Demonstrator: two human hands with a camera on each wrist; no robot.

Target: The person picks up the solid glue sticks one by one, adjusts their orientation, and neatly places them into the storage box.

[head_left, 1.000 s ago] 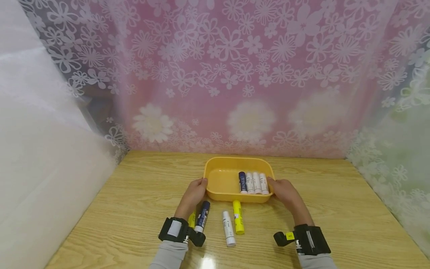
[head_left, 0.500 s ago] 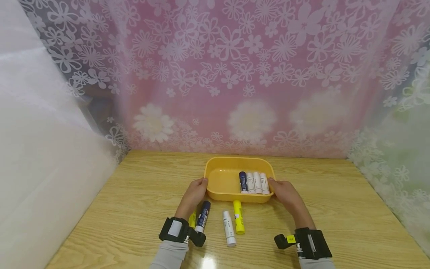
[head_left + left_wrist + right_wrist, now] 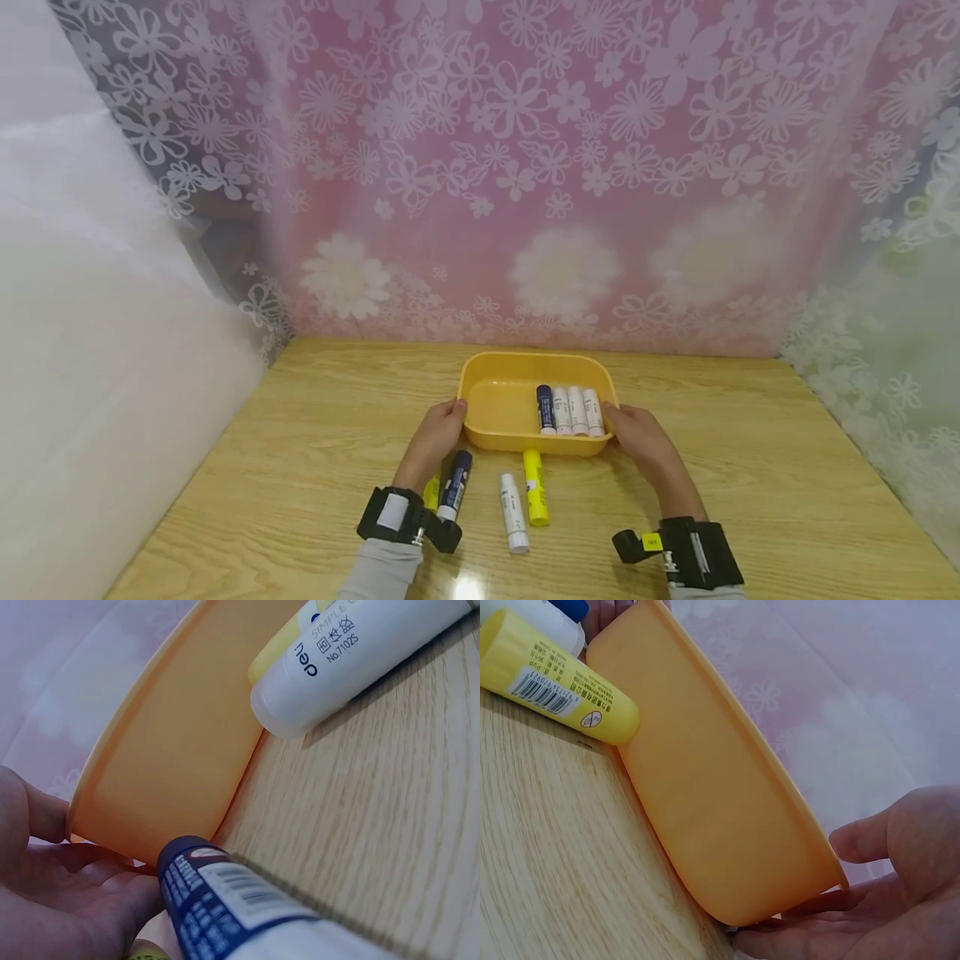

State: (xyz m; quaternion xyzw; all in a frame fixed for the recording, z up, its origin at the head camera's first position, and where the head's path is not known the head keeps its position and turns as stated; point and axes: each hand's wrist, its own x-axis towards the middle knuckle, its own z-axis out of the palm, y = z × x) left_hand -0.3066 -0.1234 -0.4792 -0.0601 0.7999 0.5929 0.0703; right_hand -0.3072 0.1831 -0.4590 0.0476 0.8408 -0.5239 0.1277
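A yellow plastic tray [image 3: 498, 408] stands on the wooden table, its right half holding a row of glue sticks: a dark blue one [image 3: 546, 409] and three white ones [image 3: 577, 411]. My left hand [image 3: 437, 435] grips the tray's left end, thumb over the rim and fingers under it. At the opposite end my right hand [image 3: 639, 435] pinches the rim the same way; in the right wrist view its fingers [image 3: 802, 937] lie below the edge. In front of the tray lie a white glue stick [image 3: 513, 513], a yellow one [image 3: 536, 487] and a blue-and-white one [image 3: 455, 486].
Partly behind the left wrist lies another yellow glue stick [image 3: 431, 493]. A floral curtain [image 3: 540, 208] hangs along the table's back edge, with a white sheet [image 3: 112, 333] at the left. Each wrist wears a black strap with a camera [image 3: 637, 546].
Both hands keep their hold on the tray. The whole scene sits slightly lower and further right in the head view; nothing on the table has visibly moved.
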